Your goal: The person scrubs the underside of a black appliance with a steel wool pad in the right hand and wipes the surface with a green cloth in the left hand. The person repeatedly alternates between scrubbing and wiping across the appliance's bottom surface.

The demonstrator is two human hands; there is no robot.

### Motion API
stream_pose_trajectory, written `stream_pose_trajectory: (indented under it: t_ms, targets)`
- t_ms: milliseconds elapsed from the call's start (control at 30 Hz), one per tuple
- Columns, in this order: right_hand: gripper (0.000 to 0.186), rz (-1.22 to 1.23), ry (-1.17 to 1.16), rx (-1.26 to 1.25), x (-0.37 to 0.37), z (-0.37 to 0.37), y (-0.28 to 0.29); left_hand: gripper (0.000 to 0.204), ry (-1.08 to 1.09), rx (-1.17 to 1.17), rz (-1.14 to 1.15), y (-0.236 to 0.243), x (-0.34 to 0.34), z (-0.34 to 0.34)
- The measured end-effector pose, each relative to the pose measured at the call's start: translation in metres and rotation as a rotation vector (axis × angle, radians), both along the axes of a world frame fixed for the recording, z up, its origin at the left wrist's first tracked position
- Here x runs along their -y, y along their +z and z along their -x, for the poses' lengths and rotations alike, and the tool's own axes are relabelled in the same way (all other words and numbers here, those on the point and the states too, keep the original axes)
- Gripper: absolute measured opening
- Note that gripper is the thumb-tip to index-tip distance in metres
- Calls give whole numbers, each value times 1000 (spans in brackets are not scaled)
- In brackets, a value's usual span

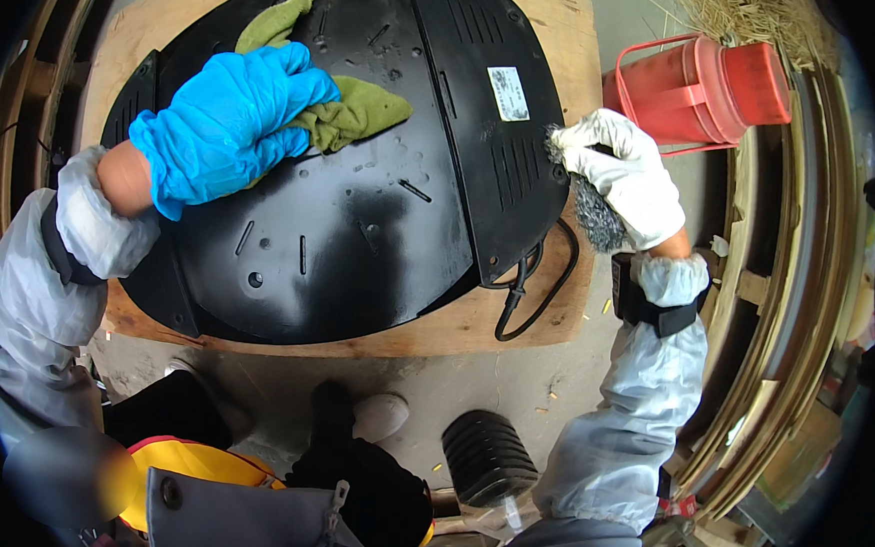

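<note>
A large black oval metal housing [308, 256] with slots, vents and a white label lies on a plywood board, its surface partly marked with droplets and pale smears. My left hand [231, 126], in a blue glove, presses an olive-green cloth [362, 113] onto the housing's upper left part, fingers closed round it. Past the housing's right edge, my right hand [629, 180], in a white glove, grips a tangled grey wad of steel wool [596, 215]. Strands of it stick out by the fingertips, close to the vented side panel.
A red plastic jug-like container [694, 94] lies at the upper right, by straw [764, 18]. A black cable [557, 286] loops off the housing's right side over the plywood board [373, 348]. Stacked wooden strips [784, 335] line the right. A black ribbed object [486, 457] stands near my feet.
</note>
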State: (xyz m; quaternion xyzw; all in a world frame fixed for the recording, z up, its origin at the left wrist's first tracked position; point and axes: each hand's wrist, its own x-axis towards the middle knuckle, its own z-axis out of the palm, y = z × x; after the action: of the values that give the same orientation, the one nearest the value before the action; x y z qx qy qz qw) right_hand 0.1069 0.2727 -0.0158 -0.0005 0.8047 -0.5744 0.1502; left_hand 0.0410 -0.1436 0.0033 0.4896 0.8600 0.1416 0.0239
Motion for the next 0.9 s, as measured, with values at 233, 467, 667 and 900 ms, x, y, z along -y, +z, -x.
stream_pose_trajectory:
  t_ms: [233, 467, 667, 900]
  targets:
    - [19, -149, 114, -191, 21, 122, -12, 43, 36, -10, 43, 4, -4, -3]
    - [15, -104, 12, 105, 9, 37, 11, 42, 42, 22, 25, 1, -4, -3]
    - [14, -108, 20, -108, 36, 100, 3, 42, 41, -19, 13, 0, -4, -5]
    - [16, -645, 66, -235, 14, 113, -13, 41, 50, -17, 8, 0, -4, -6]
